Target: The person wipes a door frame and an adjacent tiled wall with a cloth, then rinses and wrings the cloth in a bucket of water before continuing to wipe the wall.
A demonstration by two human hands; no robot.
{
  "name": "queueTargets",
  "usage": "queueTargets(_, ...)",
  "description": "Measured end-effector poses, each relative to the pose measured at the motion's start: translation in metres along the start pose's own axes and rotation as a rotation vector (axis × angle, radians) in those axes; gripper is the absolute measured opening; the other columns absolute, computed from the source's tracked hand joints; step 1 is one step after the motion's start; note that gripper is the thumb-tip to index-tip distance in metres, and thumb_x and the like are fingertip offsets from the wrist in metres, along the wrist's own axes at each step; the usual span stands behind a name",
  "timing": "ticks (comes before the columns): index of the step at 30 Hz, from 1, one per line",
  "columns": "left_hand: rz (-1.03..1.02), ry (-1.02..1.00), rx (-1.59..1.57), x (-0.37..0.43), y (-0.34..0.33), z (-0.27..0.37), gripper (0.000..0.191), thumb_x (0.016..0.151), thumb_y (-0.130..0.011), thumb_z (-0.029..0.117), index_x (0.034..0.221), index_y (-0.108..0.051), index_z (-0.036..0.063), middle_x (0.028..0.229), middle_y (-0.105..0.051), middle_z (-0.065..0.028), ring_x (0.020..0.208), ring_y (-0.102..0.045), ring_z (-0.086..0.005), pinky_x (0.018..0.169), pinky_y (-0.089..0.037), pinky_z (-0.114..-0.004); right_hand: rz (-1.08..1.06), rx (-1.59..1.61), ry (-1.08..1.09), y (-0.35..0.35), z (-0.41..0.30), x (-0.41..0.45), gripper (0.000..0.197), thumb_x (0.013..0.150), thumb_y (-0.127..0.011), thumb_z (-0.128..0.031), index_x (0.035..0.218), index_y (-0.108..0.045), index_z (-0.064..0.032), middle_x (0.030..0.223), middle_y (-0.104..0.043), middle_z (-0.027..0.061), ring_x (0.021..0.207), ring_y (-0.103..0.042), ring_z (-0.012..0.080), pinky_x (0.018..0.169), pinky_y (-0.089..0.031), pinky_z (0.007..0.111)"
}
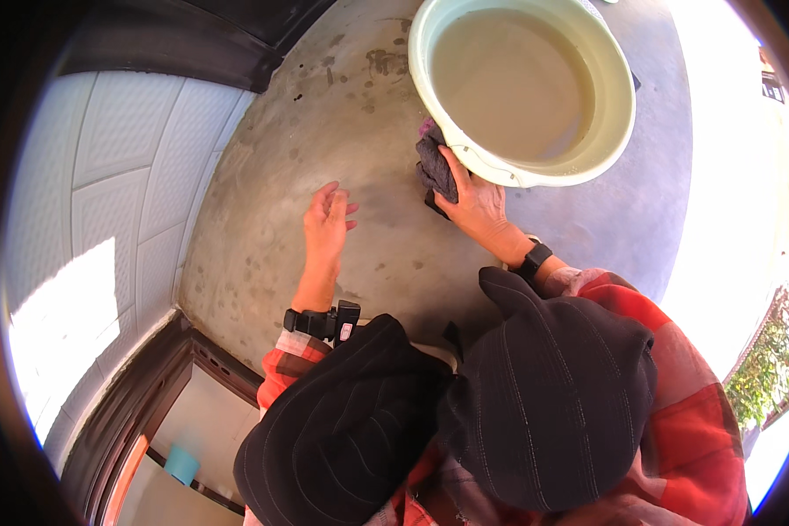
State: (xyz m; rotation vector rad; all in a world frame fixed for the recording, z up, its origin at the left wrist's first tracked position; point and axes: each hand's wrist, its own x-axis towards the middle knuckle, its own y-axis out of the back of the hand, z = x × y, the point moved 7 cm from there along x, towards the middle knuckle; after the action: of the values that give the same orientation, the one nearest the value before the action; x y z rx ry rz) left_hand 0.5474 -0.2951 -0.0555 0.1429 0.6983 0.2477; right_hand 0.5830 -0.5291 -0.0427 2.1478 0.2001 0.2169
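Note:
A pale plastic basin (pixel 615 141) stands on the concrete floor before me, holding murky brownish water (pixel 513 85). My right hand (pixel 480 207) grips a dark grey wet-looking cloth (pixel 436 164) low against the basin's near left side. A bit of pink-purple material (pixel 426 126) shows just beyond the cloth; what it belongs to is hidden. To the left, my left hand (pixel 327 214) hangs over the floor with its fingers loosely apart and nothing in them. Both wrists wear black straps, the left one with a small box on it.
A white tiled wall (pixel 115 158) and a dark door frame (pixel 191 345) border the left side. Through the doorway a light-blue container (pixel 182 465) is visible. Dark wet spots mark the concrete floor (pixel 361 158). Bright sunlit ground and a green plant (pixel 766 368) lie to the right. My knees fill the bottom.

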Motion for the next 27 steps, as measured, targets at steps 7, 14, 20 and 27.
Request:
queueTargets(7,-0.033,-0.005,-0.028,0.004,-0.004,0.005,0.039,0.092,-0.049,0.022,0.125,-0.044,0.001,0.115,-0.056,-0.0136,0.095,-0.06,-0.0209,0.073,-0.049,-0.03,-0.219,-0.093,0.033,0.02,0.045,-0.029,0.06,0.071,-0.067,-0.032,0.125,-0.049,-0.0129,0.125,-0.048,0.0151,0.117,-0.043,0.0326,0.098,-0.033,0.046)
queueTargets(14,0.057,0.045,0.001,0.005,0.041,-0.027,0.034,0.093,-0.047,0.019,0.123,-0.047,0.0026,0.116,-0.057,-0.0127,0.094,-0.06,-0.0202,0.074,-0.049,-0.03,-0.228,-0.012,0.074,0.082,0.115,-0.05,0.056,0.064,-0.069,-0.014,0.118,-0.055,-0.0174,0.119,-0.049,0.0107,0.111,-0.047,0.0318,0.09,-0.044,0.041)
queueTargets(20,0.103,-0.004,0.079,0.003,0.052,-0.02,0.03,0.093,-0.048,0.015,0.119,-0.051,0.0013,0.112,-0.059,-0.0112,0.092,-0.061,-0.0184,0.072,-0.049,-0.028,0.45,-0.05,-0.981,0.24,0.354,-0.231,0.053,0.074,-0.065,-0.02,0.121,-0.05,-0.0032,0.104,-0.061,0.0145,0.096,-0.06,0.029,0.079,-0.049,0.037)
queueTargets(27,-0.032,-0.156,0.133,0.002,-0.002,0.007,0.028,0.093,-0.049,0.015,0.117,-0.053,0.0011,0.108,-0.06,-0.009,0.092,-0.061,-0.0174,0.071,-0.048,-0.026,0.576,0.117,-1.129,0.301,0.353,-0.276,0.042,0.074,-0.065,-0.014,0.112,-0.057,0.0038,0.1,-0.062,0.0124,0.087,-0.061,0.0186,0.079,-0.05,0.029)
